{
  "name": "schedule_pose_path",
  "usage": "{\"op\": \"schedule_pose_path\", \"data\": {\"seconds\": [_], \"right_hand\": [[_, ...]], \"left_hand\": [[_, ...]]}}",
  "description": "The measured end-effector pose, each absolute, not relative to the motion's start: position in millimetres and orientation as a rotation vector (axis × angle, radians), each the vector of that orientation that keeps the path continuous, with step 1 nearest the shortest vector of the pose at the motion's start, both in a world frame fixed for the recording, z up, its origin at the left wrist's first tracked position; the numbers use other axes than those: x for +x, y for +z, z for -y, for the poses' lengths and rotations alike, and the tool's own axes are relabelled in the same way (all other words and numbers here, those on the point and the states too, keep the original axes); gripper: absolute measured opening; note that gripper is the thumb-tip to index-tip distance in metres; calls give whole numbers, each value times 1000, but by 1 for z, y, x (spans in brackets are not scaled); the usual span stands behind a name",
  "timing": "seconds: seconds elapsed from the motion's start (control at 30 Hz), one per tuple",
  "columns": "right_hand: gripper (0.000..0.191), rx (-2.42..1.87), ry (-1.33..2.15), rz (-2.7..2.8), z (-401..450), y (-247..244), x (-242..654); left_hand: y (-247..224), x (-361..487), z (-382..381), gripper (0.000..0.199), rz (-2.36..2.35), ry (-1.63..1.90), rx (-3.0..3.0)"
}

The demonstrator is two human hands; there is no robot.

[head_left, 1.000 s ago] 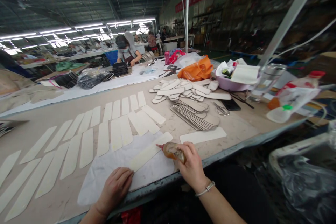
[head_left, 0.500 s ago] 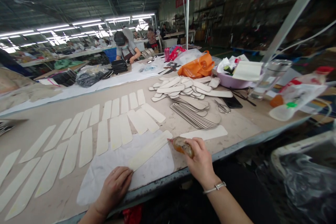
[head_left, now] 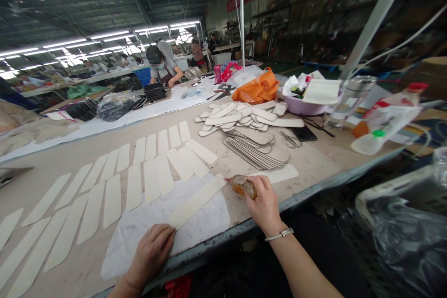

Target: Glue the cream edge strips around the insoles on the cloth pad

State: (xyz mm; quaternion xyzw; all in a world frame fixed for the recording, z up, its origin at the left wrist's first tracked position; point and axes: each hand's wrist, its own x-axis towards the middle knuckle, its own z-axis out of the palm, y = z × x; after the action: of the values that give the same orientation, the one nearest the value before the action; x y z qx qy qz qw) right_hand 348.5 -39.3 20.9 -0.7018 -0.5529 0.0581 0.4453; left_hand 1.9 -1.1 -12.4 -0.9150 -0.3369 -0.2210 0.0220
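Observation:
My right hand [head_left: 263, 200] is wrapped round a stained amber glue bottle [head_left: 240, 185], tilted on its side with the red nozzle pointing left. The nozzle tip is at the far right end of a long cream strip [head_left: 199, 199] with rounded ends. This strip lies on a white cloth [head_left: 206, 223] near the table's front edge. My left hand [head_left: 153, 247] is closed at the strip's near end, fingers together; the thumb is hidden. Beyond the cloth, several similar pale strips [head_left: 134, 186] lie in two slanting rows. Another strip [head_left: 279, 174] lies partly behind my right hand.
Stacked grey-edged strips [head_left: 256, 153] and a loose pile [head_left: 237, 116] lie ahead. Scissors [head_left: 291, 139], a phone [head_left: 305, 132], an orange bag [head_left: 256, 86], a purple basin [head_left: 303, 106] and a clear flask [head_left: 349, 102] stand rightward. A co-worker [head_left: 162, 65] sits across the table.
The whole view has shifted slightly. My right hand and the glue bottle remain at the strip's far end, and my left hand stays at its near end.

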Motion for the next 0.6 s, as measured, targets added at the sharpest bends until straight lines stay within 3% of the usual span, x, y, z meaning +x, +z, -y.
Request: {"op": "schedule_pose_path", "data": {"seconds": [0.33, 0.6], "right_hand": [[33, -1617, 283, 1508, 56, 29, 324], [27, -1586, -48, 1300, 51, 22, 352]], "left_hand": [[-16, 1, 0, 15, 1050, -663, -2827], [1, 11, 11, 17, 1193, -556, -2827]]}}
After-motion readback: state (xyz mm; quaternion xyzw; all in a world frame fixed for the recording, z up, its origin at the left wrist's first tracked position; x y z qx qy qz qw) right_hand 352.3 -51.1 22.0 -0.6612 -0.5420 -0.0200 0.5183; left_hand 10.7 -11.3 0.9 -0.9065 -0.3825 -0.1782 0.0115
